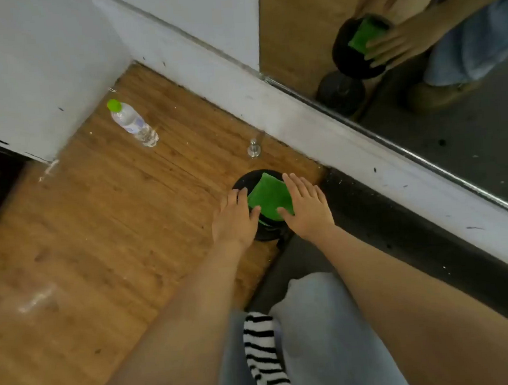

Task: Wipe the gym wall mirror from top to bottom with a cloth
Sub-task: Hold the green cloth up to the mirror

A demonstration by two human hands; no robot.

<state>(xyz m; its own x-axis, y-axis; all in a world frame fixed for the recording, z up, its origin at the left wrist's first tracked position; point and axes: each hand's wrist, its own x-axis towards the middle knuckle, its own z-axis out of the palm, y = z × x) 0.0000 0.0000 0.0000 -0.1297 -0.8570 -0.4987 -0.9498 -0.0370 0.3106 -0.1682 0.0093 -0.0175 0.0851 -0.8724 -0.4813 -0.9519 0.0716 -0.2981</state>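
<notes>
Where the grained wooden plank floor (113, 233) meets the speckled black rubber mat (402, 241), a round black weight (245, 180) stands. The green cloth (270, 197), folded into a flat rectangle with a fuzzy nap, lies on the weight's top face.

The left hand (233, 221) lies at the cloth's 8 o'clock edge with fingers straight and the thumb touching the cloth corner. The right hand (307, 208) lies at the 4 o'clock edge, fingers extended and spread, with the thumb resting on the cloth. Neither hand curls around the cloth.

From the cloth:
- 12 o'clock: a small polished metal door stop (254, 148).
- 10 o'clock: a clear plastic bottle (133, 124) with a lime-green cap, lying on its side.
- 2 o'clock: the wall mirror (471, 145), metal-edged, above a scuffed white skirting (301, 118).
</notes>
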